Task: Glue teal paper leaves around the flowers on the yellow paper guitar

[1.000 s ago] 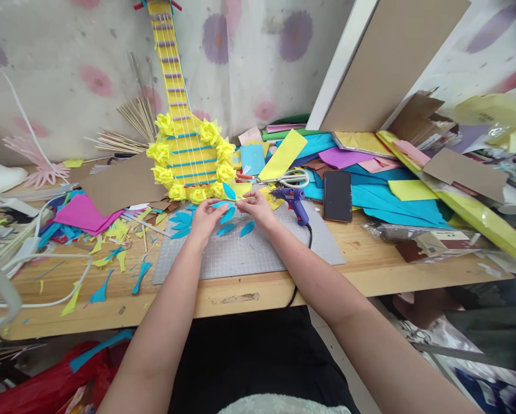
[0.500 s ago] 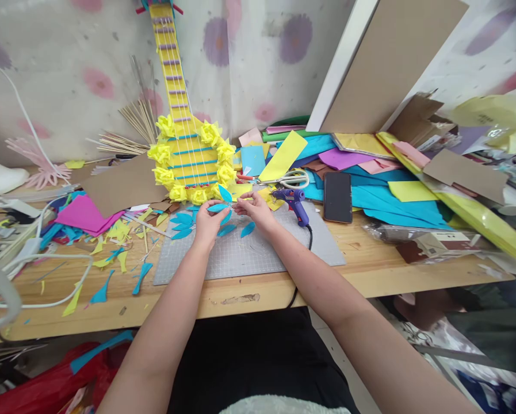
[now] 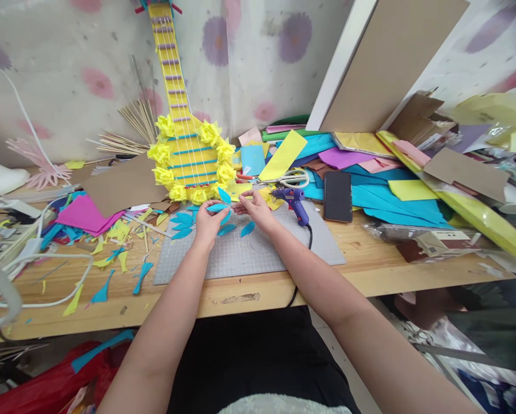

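We've got yellow roses (image 3: 209,133) ringing the guitar (image 3: 187,154) already, loose blue leaves (image 3: 248,229) left on the cutting mat (image 3: 244,261), our left hand (image 3: 207,221) pinching one leaf (image 3: 217,207) above it, right hand (image 3: 258,211) half-curled, can't tell if holding anything.

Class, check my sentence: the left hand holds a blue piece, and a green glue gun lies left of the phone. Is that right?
Not green: the head view shows a purple glue gun left of the phone. The left hand holds the blue piece.

Craft workspace: wooden table (image 3: 361,247) carries cutting mat (image 3: 240,259), blue leaf-shaped cutouts (image 3: 248,229) and glue gun (image 3: 295,201); coloured sheets (image 3: 382,198) are piled along the rear edge.
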`<state>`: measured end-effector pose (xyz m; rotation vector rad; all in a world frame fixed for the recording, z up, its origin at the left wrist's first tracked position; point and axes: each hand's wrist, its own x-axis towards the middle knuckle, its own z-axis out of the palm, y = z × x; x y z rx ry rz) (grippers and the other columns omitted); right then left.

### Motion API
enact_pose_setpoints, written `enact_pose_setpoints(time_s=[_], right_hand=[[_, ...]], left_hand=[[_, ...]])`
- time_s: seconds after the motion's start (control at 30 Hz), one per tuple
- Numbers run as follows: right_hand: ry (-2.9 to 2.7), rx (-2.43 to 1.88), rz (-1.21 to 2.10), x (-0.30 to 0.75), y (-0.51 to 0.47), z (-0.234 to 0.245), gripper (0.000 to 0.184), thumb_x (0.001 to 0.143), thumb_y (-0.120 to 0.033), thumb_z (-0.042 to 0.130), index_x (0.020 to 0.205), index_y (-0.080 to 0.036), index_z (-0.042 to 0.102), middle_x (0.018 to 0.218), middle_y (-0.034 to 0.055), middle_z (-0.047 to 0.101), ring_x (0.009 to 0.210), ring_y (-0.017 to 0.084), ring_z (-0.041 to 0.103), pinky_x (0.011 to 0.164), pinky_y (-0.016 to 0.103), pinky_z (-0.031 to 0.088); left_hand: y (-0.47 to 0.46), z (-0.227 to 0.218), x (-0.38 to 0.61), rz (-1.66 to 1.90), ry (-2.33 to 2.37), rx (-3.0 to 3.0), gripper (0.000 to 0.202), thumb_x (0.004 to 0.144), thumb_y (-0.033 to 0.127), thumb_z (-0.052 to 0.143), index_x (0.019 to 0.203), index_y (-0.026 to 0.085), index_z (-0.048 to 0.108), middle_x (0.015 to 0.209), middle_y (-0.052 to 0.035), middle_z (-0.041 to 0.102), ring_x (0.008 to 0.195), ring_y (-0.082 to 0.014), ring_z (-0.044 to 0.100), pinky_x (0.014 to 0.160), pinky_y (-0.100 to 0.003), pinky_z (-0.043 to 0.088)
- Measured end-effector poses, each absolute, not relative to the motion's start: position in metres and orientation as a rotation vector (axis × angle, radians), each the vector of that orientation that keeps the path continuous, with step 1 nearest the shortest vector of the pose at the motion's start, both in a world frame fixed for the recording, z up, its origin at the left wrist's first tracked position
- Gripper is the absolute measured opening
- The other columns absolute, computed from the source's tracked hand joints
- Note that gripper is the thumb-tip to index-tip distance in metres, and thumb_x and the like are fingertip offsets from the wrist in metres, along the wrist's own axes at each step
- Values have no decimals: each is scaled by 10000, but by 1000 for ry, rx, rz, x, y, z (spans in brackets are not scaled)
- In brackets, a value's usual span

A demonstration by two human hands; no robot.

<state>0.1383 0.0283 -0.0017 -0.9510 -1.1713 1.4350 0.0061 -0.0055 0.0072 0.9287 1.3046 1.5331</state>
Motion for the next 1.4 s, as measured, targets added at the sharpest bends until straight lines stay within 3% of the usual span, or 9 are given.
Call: enact_pose_setpoints(time_s=[0.27, 0.43, 0.63, 0.77, 0.93, 1.07, 1.27, 1.33, 1.4], right_hand=[[-1242, -927, 1372, 138, 32, -7, 385, 731, -494, 652, 871, -220, 420, 640, -35, 653, 626, 116, 636, 646, 264, 497], [-1260, -1005, 1319, 138, 33, -9, 297, 794, -465, 577, 862, -223, 418, 683, -23, 651, 635, 109, 619, 629, 250, 470], [-1416, -1237, 1011, 147, 36, -13, 122, 734, -204, 584, 814, -215, 493, 688, -43, 552, 636, 111, 519, 636, 258, 431], [-1556, -1308, 937, 151, 35, -11, 37, 729, -189, 564, 715, -201, 532, 700, -22, 561, 650, 123, 509, 657, 277, 418], [-1801, -1412, 796, 157, 33, -6, 81, 753, -224, 584, 681, -189, 593, 695, 6, 583, 694, 148, 519, 674, 291, 413], [-2104, -1435, 727, 166, 29, -1, 48, 762, -189, 603, 763, -179, 650, 846, 42, 595, 780, 155, 541, 721, 279, 411], [-2362, -1417, 655, 169, 24, 5, 56, 779, -157, 614, 833, -161, 632, 941, 66, 575, 864, 165, 544, 773, 265, 401], [-2417, -1404, 622, 168, 23, 7, 36, 799, -142, 588, 811, -154, 619, 940, 75, 576, 893, 173, 539, 777, 263, 393], [-2438, -1379, 611, 168, 23, 8, 44, 809, -132, 568, 799, -154, 605, 943, 80, 580, 902, 174, 536, 770, 260, 388]], left_hand=[[-7, 11, 9, 1535, 1281, 889, 357, 512, 166, 745, 819, 163, 564, 708, 16, 630, 609, -84, 570, 617, -226, 447], [-6, 14, 6, 1543, 1298, 879, 357, 530, 147, 737, 831, 160, 547, 673, 25, 616, 581, -74, 553, 608, -229, 459], [0, 27, -33, 1605, 1383, 739, 353, 526, 121, 738, 816, 176, 546, 694, 34, 600, 585, -86, 570, 558, -234, 499], [0, 36, -67, 1411, 1459, 794, 346, 469, 106, 778, 755, 159, 592, 707, -13, 627, 574, -118, 588, 488, -236, 495], [-1, 33, -84, 1091, 1547, 911, 343, 393, 156, 827, 662, 149, 615, 646, -44, 633, 554, -156, 588, 452, -249, 473], [3, 28, -85, 1099, 1815, 1173, 335, 385, 135, 825, 649, 182, 625, 577, -3, 548, 583, -177, 558, 535, -285, 453], [-3, 32, -67, 1530, 1907, 1462, 296, 450, 80, 780, 639, 214, 597, 774, -73, 567, 1041, -305, 509, 861, -394, 419], [-6, 33, -52, 1576, 1847, 1557, 264, 512, 83, 741, 698, 223, 615, 831, -62, 579, 1043, -281, 506, 901, -392, 401], [-5, 31, -37, 1520, 1723, 1606, 214, 567, 101, 713, 727, 222, 638, 743, -25, 580, 896, -232, 551, 890, -369, 405]])
